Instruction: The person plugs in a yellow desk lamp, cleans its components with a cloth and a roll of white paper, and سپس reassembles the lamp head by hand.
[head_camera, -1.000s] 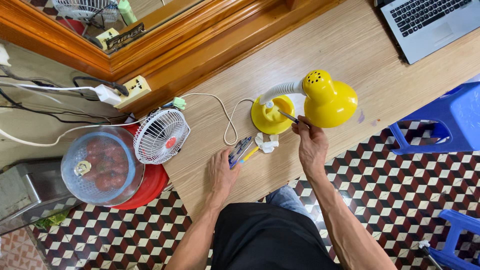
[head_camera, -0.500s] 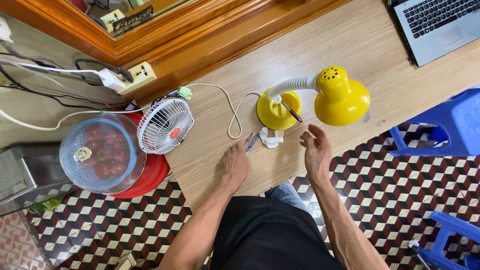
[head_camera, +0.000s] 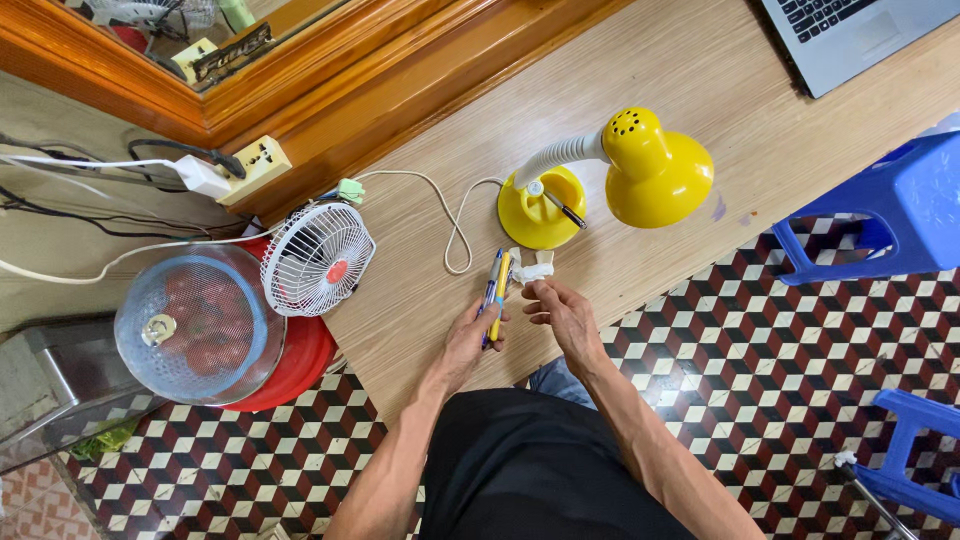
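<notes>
Small white object (head_camera: 533, 271) at the wooden tabletop's (head_camera: 700, 90) near edge hard to identify, slim blue and yellow pens (head_camera: 495, 290) (two or three, uncertain) pinched in the left hand (head_camera: 472, 335), right hand (head_camera: 560, 312) loosely curled, empty, beside them.

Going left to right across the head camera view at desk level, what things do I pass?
Clear domed lid on a red basin → small white fan → left hand holding pens → right hand → yellow desk lamp → blue plastic stool.
</notes>
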